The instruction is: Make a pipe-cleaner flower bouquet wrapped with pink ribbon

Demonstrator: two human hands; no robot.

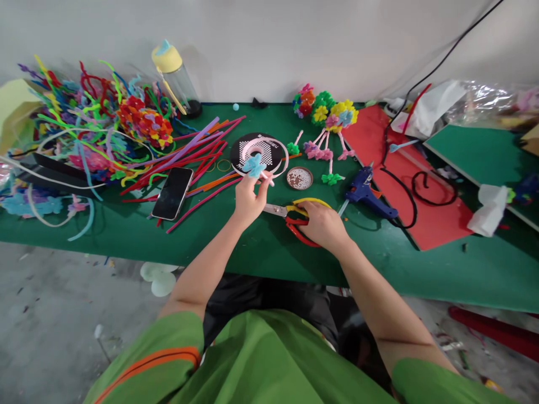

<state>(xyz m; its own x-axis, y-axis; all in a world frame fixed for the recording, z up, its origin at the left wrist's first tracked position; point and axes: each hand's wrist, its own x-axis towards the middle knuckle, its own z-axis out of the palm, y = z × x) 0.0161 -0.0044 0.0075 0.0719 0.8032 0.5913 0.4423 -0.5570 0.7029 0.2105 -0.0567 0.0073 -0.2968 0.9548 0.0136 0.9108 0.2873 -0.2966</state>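
Note:
My left hand [248, 199] pinches a light blue pipe-cleaner flower [254, 165] with a short pink stem, held just above the green table [252, 247]. My right hand [322, 224] rests on the table with its fingers closed round the red and yellow handles of the scissors [290, 216]; the blades point left toward my left hand. Just behind the flower lies a black round disc [269, 147] with a pink hoop on it.
A phone [172, 192] lies left of my hands beside loose pipe cleaners [197, 157]. A small tin of beads [300, 178], finished flowers [326, 115], a blue glue gun [366, 193], a red board [400, 179] and a bottle [177, 78] sit further back.

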